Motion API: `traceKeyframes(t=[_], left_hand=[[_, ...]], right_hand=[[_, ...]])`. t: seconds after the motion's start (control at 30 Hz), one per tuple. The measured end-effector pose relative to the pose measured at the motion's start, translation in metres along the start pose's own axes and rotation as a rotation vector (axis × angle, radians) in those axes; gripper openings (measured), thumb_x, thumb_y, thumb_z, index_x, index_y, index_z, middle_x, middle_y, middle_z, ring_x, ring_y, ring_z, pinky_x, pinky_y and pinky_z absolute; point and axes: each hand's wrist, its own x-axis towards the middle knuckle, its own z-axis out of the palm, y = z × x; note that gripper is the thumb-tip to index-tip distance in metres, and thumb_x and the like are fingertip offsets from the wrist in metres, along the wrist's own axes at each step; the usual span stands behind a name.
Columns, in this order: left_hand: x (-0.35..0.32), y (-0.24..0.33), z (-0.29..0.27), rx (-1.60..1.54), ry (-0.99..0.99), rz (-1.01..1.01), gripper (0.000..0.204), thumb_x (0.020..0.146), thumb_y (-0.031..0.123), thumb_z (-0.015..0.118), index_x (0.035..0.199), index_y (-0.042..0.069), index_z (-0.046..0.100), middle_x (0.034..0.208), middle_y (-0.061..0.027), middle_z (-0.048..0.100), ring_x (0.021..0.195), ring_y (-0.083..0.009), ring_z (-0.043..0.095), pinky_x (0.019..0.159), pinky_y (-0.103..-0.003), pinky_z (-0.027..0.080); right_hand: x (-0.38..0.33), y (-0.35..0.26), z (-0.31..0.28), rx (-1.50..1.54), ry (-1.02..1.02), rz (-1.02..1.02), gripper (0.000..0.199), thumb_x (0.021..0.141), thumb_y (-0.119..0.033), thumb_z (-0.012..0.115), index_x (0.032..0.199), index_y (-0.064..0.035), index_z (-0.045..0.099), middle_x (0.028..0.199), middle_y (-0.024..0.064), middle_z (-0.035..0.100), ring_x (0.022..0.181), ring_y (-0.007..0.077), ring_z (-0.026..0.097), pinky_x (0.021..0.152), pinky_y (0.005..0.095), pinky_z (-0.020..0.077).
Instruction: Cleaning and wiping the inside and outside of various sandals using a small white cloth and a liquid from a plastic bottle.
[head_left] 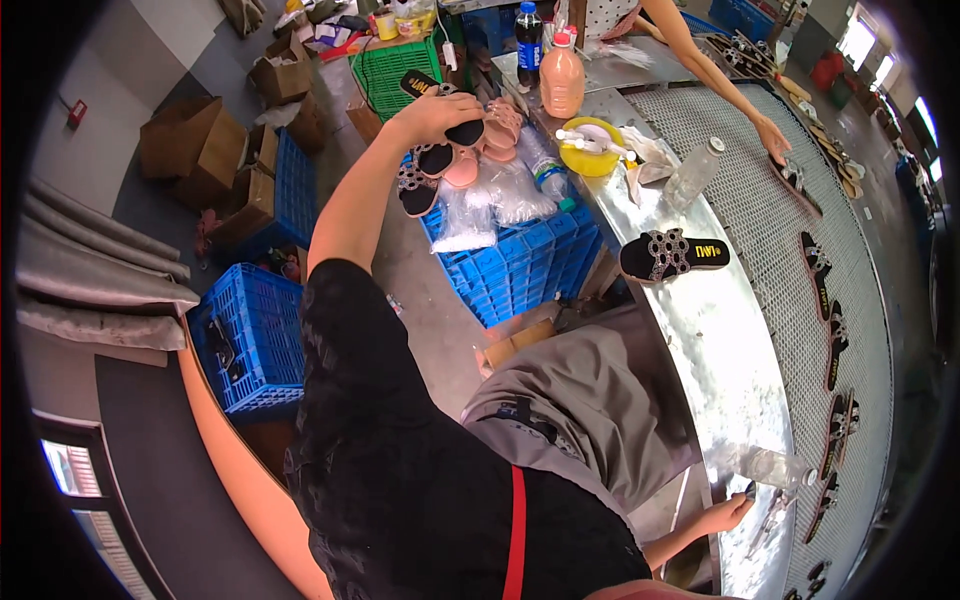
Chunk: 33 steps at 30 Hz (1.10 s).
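My left hand [437, 115] reaches far out over a blue crate [520, 268] and grips a black sandal [452, 148] lying on a heap of pink sandals [497, 128] and clear plastic bags [490, 200]. Another black sandal [414, 192] hangs at the heap's left side. My right hand [727, 512] rests low at the edge of the shiny metal table [720, 340], fingers apart, by a small dark object and a lying clear bottle [775, 466]. A black sandal with a studded strap [672, 255] lies on the table.
A mesh conveyor [780, 240] carries several black sandals [835, 340] along the right. Another person's hand [772, 137] touches a sandal there. A yellow bowl [590, 146], an orange bottle [562, 78], a clear bottle [692, 172], more blue crates [250, 340], a green crate [395, 68] and cardboard boxes [195, 140] stand around.
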Motion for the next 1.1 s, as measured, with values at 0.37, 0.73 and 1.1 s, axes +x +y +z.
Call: traceKeyframes(t=[0.37,0.73,1.1], left_hand=[[0.018,-0.003,0.055,-0.015,-0.081,0.111,0.075,0.077,-0.004,0.070,0.144,0.023,0.050,0.160,0.0020,0.044,0.152,-0.0222,0.037,0.121,-0.057,0.033],[-0.001,-0.005,0.065,-0.435,0.243,0.065,0.074,0.074,-0.004,0.070,0.145,0.013,0.054,0.153,-0.0122,0.050,0.144,-0.0344,0.044,0.119,-0.044,0.039],[-0.048,0.115,-0.069,-0.777,0.701,-0.554,0.039,0.078,-0.012,0.051,0.111,-0.001,0.068,0.110,-0.0166,0.073,0.105,-0.0343,0.070,0.095,-0.039,0.053]], right_hand=[[-0.006,-0.039,0.006,-0.119,0.060,0.012,0.028,0.095,-0.025,0.053,0.079,-0.0044,0.042,0.072,0.0038,0.034,0.069,0.0167,0.028,0.061,0.0340,0.0305],[-0.009,-0.051,0.009,-0.148,0.089,0.024,0.029,0.094,-0.025,0.053,0.077,-0.0031,0.044,0.072,0.0066,0.033,0.069,0.0185,0.029,0.062,0.0350,0.0330],[-0.007,-0.038,0.001,-0.007,0.035,0.162,0.033,0.101,-0.027,0.058,0.089,0.0030,0.062,0.073,0.0033,0.049,0.071,0.0171,0.044,0.065,0.0347,0.0398]])
